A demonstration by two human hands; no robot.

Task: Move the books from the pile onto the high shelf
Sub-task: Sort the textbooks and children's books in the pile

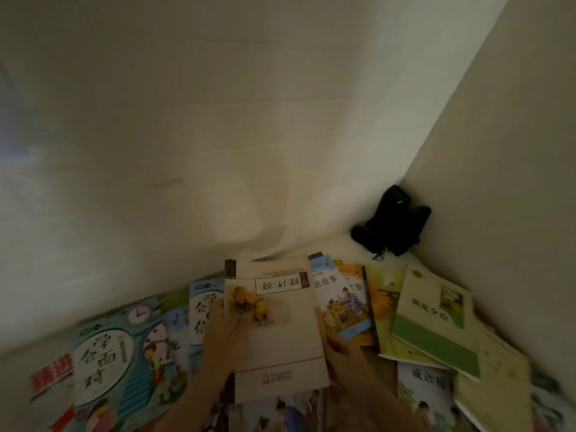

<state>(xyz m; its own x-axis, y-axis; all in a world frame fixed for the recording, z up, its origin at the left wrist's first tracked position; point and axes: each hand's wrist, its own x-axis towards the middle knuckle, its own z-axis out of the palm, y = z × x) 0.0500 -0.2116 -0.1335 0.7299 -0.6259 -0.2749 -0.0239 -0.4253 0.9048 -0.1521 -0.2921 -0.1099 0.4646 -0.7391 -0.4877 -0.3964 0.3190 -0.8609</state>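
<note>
White corner, books strewn | left hand (225,325) and right hand (340,344) clamp cream book (277,325), black pouch (391,224) beyond | step: pickup | next: raise to shelf

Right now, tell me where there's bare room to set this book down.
Bare surface shows only at the back: a white strip between the wall, the black bag in the corner and the top edges of the books. Everywhere nearer is crowded: overlapping books surround the beige book that your left hand and right hand hold.
</note>
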